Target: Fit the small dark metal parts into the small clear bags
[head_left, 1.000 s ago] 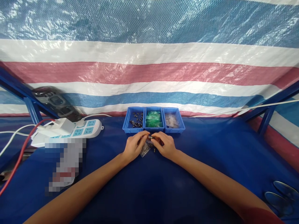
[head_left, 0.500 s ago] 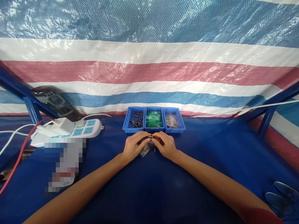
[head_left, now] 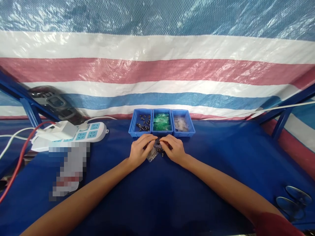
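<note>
Both hands meet just in front of three blue bins (head_left: 161,132) on the blue tabletop (head_left: 157,190). The left hand (head_left: 139,151) and right hand (head_left: 173,150) are curled, fingertips pinching a small dark part (head_left: 157,143) between them; what exactly it is is too small to tell. A clear bag (head_left: 152,155) lies on the tabletop under the hands, a few dark pieces beside it. A power strip (head_left: 81,135) sits well to the left.

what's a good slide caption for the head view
Left hand and right hand pinch a small dark part before three blue plastic bins.
</note>
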Action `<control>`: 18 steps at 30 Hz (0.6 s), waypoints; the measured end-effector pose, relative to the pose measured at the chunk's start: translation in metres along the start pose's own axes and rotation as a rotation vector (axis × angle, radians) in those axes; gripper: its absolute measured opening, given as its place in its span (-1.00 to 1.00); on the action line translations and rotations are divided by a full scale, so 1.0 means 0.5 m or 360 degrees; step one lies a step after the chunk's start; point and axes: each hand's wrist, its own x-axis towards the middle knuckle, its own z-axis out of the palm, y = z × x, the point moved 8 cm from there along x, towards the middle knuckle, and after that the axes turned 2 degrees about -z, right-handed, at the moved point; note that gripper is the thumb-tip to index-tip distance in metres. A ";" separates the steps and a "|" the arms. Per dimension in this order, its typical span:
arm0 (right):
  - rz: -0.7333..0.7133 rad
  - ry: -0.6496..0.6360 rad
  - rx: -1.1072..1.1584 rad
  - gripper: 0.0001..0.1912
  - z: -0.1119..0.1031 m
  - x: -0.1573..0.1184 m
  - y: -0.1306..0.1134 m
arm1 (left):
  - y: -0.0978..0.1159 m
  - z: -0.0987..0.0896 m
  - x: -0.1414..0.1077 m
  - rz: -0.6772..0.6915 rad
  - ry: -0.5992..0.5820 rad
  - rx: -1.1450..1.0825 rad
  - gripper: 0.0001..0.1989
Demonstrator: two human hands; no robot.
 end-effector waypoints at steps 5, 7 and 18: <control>-0.0023 -0.0011 -0.0018 -0.82 0.001 0.003 -0.005 | -0.004 0.010 0.001 0.0003 -0.0098 0.0005 -0.78; -0.0032 -0.0027 -0.0029 -0.81 0.003 0.001 -0.004 | -0.013 0.016 -0.002 -0.0063 -0.0133 0.0004 -0.77; -0.0123 -0.0115 -0.0008 -0.82 0.019 -0.005 -0.003 | -0.020 0.025 -0.012 -0.0072 -0.0193 0.0000 -0.79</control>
